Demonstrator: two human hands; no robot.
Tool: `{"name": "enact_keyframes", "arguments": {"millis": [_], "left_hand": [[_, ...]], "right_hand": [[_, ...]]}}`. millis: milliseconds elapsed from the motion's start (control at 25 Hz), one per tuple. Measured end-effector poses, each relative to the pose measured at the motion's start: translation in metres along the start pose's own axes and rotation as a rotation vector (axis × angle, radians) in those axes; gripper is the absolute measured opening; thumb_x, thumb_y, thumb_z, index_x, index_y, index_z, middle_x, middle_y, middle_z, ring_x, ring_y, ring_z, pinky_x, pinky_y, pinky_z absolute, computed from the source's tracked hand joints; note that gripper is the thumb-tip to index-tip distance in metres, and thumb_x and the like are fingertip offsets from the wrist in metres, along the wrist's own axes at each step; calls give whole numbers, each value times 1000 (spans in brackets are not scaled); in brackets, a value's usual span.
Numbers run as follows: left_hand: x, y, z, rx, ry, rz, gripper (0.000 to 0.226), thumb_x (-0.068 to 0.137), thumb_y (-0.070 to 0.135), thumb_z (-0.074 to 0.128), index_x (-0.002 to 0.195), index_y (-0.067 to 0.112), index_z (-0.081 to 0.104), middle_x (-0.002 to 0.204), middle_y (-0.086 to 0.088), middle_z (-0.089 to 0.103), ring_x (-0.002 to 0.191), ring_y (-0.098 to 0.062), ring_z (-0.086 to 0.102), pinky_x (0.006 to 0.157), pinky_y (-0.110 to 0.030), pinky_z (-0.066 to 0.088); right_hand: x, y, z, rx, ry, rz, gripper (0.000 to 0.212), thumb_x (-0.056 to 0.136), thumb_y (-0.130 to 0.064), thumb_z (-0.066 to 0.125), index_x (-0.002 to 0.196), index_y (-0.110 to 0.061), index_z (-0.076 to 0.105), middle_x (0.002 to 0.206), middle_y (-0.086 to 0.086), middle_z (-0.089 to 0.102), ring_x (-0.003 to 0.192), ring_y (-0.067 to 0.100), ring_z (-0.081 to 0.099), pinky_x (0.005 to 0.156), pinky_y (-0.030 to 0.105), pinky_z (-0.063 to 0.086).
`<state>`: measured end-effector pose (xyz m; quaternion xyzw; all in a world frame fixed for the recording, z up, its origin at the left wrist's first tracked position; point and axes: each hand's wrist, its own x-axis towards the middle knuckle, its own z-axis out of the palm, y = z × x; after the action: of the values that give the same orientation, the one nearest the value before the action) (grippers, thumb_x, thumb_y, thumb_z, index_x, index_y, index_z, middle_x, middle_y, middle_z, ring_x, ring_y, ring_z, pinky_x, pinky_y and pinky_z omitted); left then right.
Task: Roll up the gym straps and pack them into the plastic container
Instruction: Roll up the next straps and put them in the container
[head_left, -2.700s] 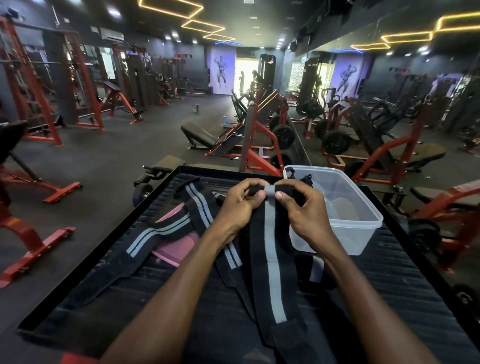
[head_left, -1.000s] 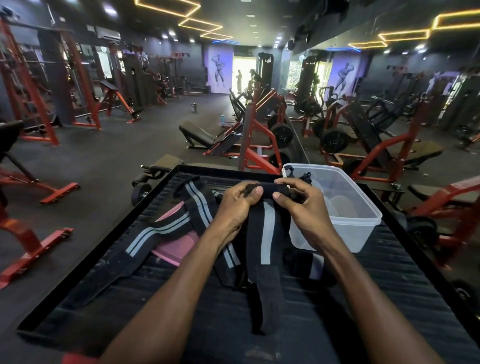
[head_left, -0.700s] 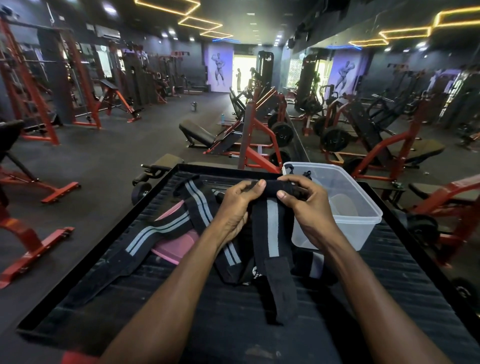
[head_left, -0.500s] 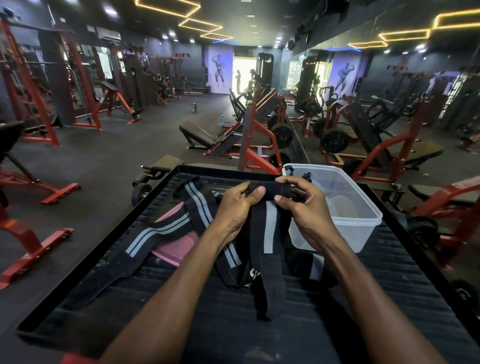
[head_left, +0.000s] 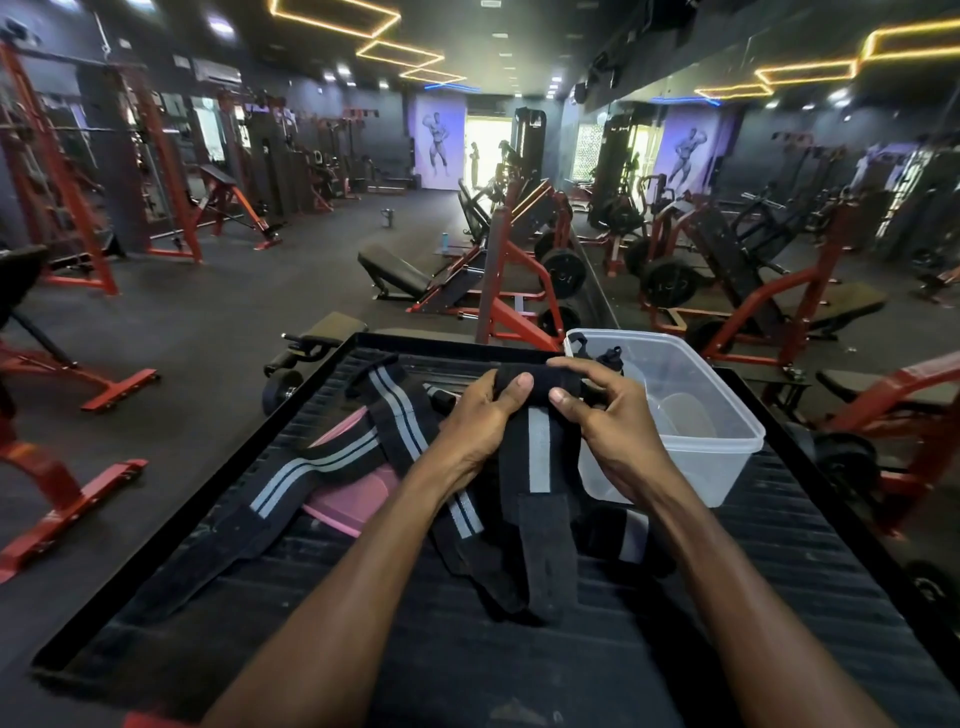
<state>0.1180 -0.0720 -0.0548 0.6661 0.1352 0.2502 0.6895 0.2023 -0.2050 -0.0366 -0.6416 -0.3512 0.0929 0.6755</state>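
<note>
Both hands curl around a partly rolled black gym strap (head_left: 537, 387), the left hand (head_left: 480, 421) and right hand (head_left: 610, 423) pinching its ends. Its grey-striped tail hangs below the grip onto the black tray (head_left: 779, 597). The clear plastic container (head_left: 691, 415) sits just right of the right hand; more straps (head_left: 322, 462) lie to the left.
</note>
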Motion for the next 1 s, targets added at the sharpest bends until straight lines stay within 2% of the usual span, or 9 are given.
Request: {"name": "enact_keyframes", "arguments": {"millis": [120,240,360,480,600,680,760,880,1000], "left_hand": [[4,-4,-3,122,43,34,36,74,64,61,104,43,65,109,3,75,111,-26,67,104,-58,46],[1,2,0,107,17,79,17,88,43,64,103,36,63,107,0,72,109,-26,66,103,-59,46],[-1,5,4,-23,-20,15,35,85,47,65,107,20,61,109,-9,71,105,-26,68,103,-53,49],[0,3,2,71,41,22,43,80,65,60,102,28,61,107,-8,71,105,-27,68,100,-56,50],[1,2,0,72,43,112,4,92,40,59,94,37,60,95,-5,67,93,-25,65,96,-57,52],[2,2,-1,100,11,157,13,94,28,59,95,42,61,94,-3,64,92,-23,63,93,-52,52],[1,2,0,54,-10,145,16,95,21,63,104,35,61,100,-5,66,96,-21,64,92,-44,53],[-1,4,-1,-92,-19,8,28,91,36,69,111,16,65,105,-12,72,100,-29,70,89,-41,57],[1,4,-1,-144,-37,-23,24,97,28,63,111,9,67,102,-15,72,94,-30,70,85,-42,57]], "right_hand": [[-1,1,3,-17,0,10,23,93,-11,67,115,-16,70,111,5,73,107,20,69,99,46,54],[-1,0,4,-49,49,-40,23,91,-2,64,111,-14,70,107,4,74,104,19,68,99,43,53],[0,1,4,-93,45,-83,29,89,4,63,115,-8,70,109,7,74,106,21,68,99,41,53],[-1,2,6,-110,17,-69,31,89,1,67,118,-9,69,112,5,73,107,17,68,99,37,53],[-1,4,7,-76,1,2,25,92,-18,69,117,-13,69,110,3,73,104,16,69,97,41,55],[-1,4,7,-96,10,2,21,91,-16,69,112,-15,70,104,2,73,98,15,69,95,42,56],[-1,4,7,-90,47,-21,23,88,-5,70,110,-14,70,103,5,73,98,18,69,93,39,56],[-3,2,5,-37,36,-47,35,83,8,69,114,-9,69,110,10,72,106,23,67,90,29,56],[-3,1,5,-40,3,-66,42,78,11,71,114,-10,70,112,9,72,107,22,67,97,37,55]]}}
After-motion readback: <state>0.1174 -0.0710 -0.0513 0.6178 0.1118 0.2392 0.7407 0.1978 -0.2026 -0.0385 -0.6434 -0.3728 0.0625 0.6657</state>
